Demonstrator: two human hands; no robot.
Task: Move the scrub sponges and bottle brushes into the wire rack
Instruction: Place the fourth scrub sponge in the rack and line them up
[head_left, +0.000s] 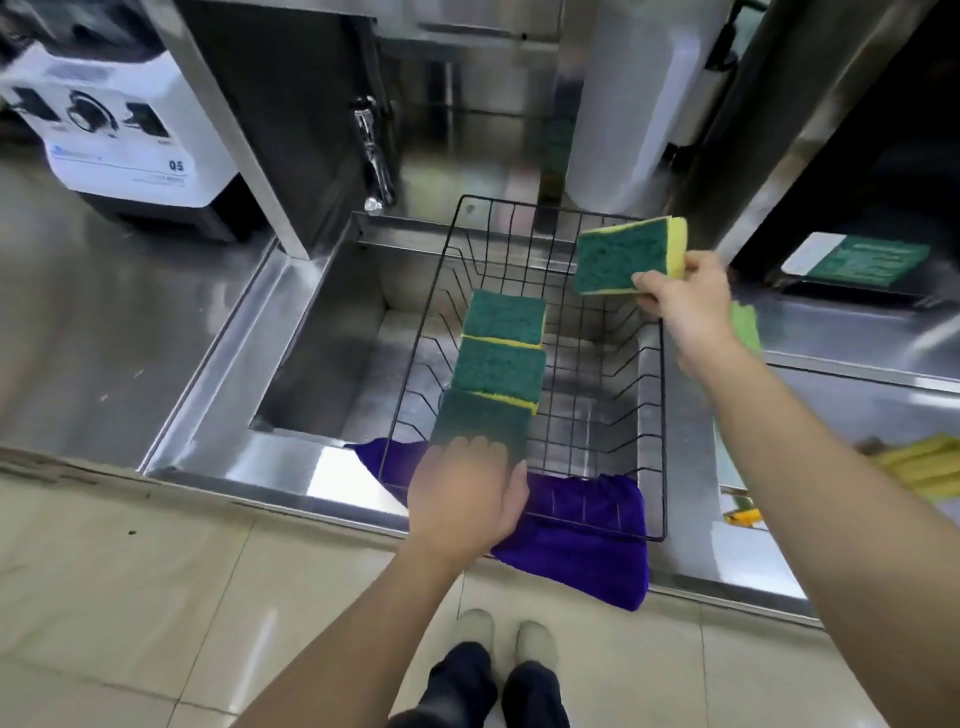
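Observation:
A black wire rack sits over a steel sink. Two green-and-yellow scrub sponges lean in a row in its left slots. My left hand grips a third sponge at the near end of that row. My right hand holds another green-and-yellow sponge in the air above the rack's far right corner. More sponges lie on the counter to the right. Yellow-handled items, blurred, lie at the right edge.
A purple cloth lies under the rack's near edge. The sink basin opens to the left, with a tap behind it. A white blender base stands at the back left. A green-labelled pack rests at the back right.

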